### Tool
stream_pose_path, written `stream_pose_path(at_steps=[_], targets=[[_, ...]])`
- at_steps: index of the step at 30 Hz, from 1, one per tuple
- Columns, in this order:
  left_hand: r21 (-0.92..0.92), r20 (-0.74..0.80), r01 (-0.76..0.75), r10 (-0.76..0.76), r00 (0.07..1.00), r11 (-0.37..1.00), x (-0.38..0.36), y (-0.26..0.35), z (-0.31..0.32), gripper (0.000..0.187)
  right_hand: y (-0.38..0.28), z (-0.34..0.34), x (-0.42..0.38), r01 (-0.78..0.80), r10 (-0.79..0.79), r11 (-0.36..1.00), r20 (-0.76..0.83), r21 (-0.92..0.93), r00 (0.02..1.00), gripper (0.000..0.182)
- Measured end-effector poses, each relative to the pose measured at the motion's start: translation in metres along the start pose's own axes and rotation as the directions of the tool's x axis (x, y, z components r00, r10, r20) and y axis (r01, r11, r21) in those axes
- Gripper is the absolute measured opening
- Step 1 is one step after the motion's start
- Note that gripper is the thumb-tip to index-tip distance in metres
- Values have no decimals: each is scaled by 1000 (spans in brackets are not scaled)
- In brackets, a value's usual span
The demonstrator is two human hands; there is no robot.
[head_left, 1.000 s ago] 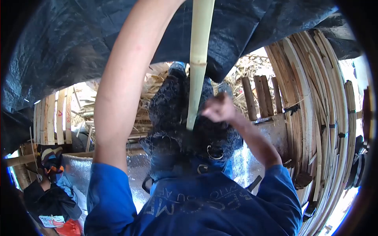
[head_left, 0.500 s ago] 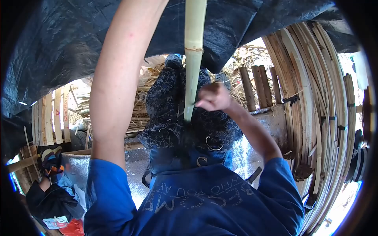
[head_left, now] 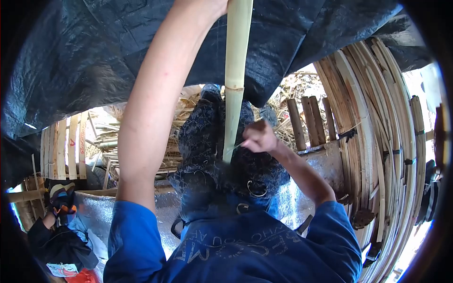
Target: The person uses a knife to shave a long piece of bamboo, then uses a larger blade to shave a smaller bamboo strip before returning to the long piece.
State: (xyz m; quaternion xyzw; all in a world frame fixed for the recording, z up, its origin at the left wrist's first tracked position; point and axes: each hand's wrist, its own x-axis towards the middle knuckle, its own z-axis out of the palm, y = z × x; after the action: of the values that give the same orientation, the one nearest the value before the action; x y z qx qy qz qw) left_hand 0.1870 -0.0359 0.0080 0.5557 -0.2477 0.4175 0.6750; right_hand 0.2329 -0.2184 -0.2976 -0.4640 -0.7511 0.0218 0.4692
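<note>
A pale green bamboo pole (head_left: pixel 237 56) runs from the top edge down to my lap, with a ring-like node partway along. At the top, my left hand (head_left: pixel 220 5) is against the pole, partly cut off by the frame with its fingers mostly hidden behind it. Beside the lower end, my right hand (head_left: pixel 260 137) is closed in a fist, slightly blurred. What it holds is too small and smeared to name. A thin greenish sliver shows between its fingers and the pole. Beneath the pole lies dark patterned cloth (head_left: pixel 193 137) over my legs.
Long wooden strips (head_left: pixel 377 118) are bundled at the right, near several short upright slats (head_left: pixel 314 120). Black plastic sheeting (head_left: pixel 94 61) hangs across the front. Shavings (head_left: pixel 297 92) cover the ground. Another person's dark-clothed arm (head_left: pixel 61 247) shows at the lower left.
The view has tilted, so the surroundings sit lower. My left hand has come into frame at the top. My right hand stays beside the pole's lower end, still closed.
</note>
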Motion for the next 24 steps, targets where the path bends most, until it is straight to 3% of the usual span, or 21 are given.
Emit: stream_pose_path(at_steps=[3, 6, 8, 13, 14, 16, 17, 18, 19, 20, 22, 24], targets=[[-1, -2, 20, -20, 1000, 1000, -1, -1, 4, 34, -11, -41, 63, 129, -111, 991, -376, 21, 920, 41], [-32, -42, 65, -66, 997, 997, -1, 0, 2, 34, -25, -71, 122, 82, -94, 996, -468, -44, 879, 40], [-4, 52, -13, 13, 999, 1000, 1, 0, -3, 34, -7, -54, 126, 93, -80, 996, -416, 12, 906, 39], [-13, -14, 53, -53, 999, 999, -1, 3, 1, 38, 3, 18, 15, 15, -9, 991, -43, 133, 999, 42], [-10, -14, 39, -39, 999, 999, 0, 5, 3, 38, -1, 15, -3, -54, 43, 992, 100, 113, 994, 41], [-86, -108, 133, -142, 984, 987, -2, 5, 9, 38, -5, 10, -15, -238, 267, 942, -98, 239, 959, 43], [-45, -9, 52, -53, 999, 998, 1, -2, 0, 37, 4, 7, -16, -258, 337, 915, -240, 309, 910, 41], [-35, -37, 53, -55, 998, 998, 0, -1, 2, 36, 12, 2, -7, -264, 409, 885, -373, 382, 832, 41], [-26, -26, 49, -49, 998, 998, 0, -1, 1, 36, 5, -13, 15, -299, 522, 803, -366, 515, 770, 39], [-14, -14, 39, -40, 999, 999, 0, -1, 0, 36, -12, -33, 45, -313, 621, 704, -339, 638, 706, 39], [-11, -20, 47, -47, 999, 999, -1, 1, 2, 36, -36, -50, 90, -197, 653, 586, -315, 786, 688, 40], [-3, -35, 50, -50, 998, 999, -2, 4, 2, 36, -65, -46, 121, -168, 681, 578, -358, 799, 639, 39]])
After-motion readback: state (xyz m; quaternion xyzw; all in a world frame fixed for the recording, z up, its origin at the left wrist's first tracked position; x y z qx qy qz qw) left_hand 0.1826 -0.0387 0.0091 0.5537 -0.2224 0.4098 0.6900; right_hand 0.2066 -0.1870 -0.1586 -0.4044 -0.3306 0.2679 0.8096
